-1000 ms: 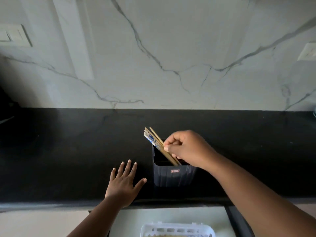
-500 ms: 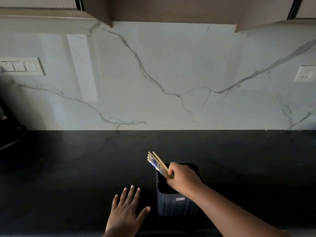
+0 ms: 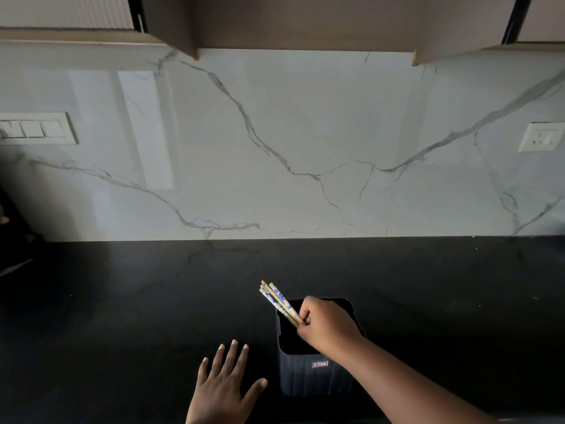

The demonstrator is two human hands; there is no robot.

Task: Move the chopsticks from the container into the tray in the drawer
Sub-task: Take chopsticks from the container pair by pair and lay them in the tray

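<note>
A dark ribbed container (image 3: 308, 376) stands on the black countertop near the bottom centre. My right hand (image 3: 328, 325) is over its open top, fingers closed around a bundle of wooden chopsticks (image 3: 277, 299) with blue-and-white patterned ends. The chopsticks slant up and to the left out of the container; their lower ends are hidden behind my hand. My left hand (image 3: 224, 390) lies flat on the counter just left of the container, fingers spread, holding nothing. The drawer and its tray are out of view.
The black countertop (image 3: 122, 301) runs the full width, backed by a white marble wall (image 3: 305, 142). A switch panel (image 3: 33, 128) is on the left wall, a socket (image 3: 541, 137) on the right. Brown cabinets (image 3: 305, 22) hang overhead. A dark object (image 3: 12, 237) sits at far left.
The view has tilted upward, so the drawer and white tray have dropped out of sight. My right hand has tightened on the chopsticks at the container's mouth. My left hand stays flat.
</note>
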